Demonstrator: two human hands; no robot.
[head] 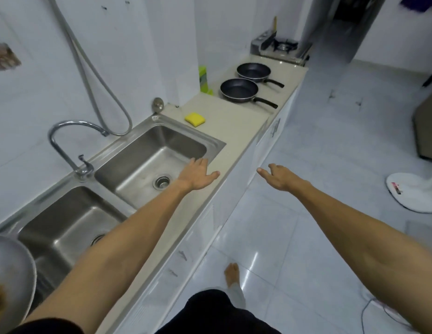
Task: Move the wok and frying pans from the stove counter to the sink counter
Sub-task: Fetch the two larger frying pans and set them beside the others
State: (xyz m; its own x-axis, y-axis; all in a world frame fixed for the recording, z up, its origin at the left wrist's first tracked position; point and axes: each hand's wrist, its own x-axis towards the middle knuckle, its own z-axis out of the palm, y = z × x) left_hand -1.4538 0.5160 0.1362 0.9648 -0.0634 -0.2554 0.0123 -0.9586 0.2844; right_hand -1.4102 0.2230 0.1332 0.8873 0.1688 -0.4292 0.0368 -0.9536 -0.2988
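Observation:
Two black frying pans rest on the beige counter (234,121) far ahead, their handles pointing right: the nearer pan (239,89) and the farther pan (253,71). A silver wok (10,271) sits at the bottom left, partly over the left sink basin. My left hand (197,175) reaches forward over the front rim of the right sink basin, fingers apart, holding nothing. My right hand (279,177) is stretched out over the floor beside the counter, also open and empty. Both hands are well short of the pans.
A double steel sink (210,138) with a faucet (72,145) fills the left counter. A yellow sponge (195,119) lies between sink and pans, a green bottle (203,79) by the wall. A gas stove (280,50) stands at the counter's far end. A white fan base (412,194) stands on the tiled floor.

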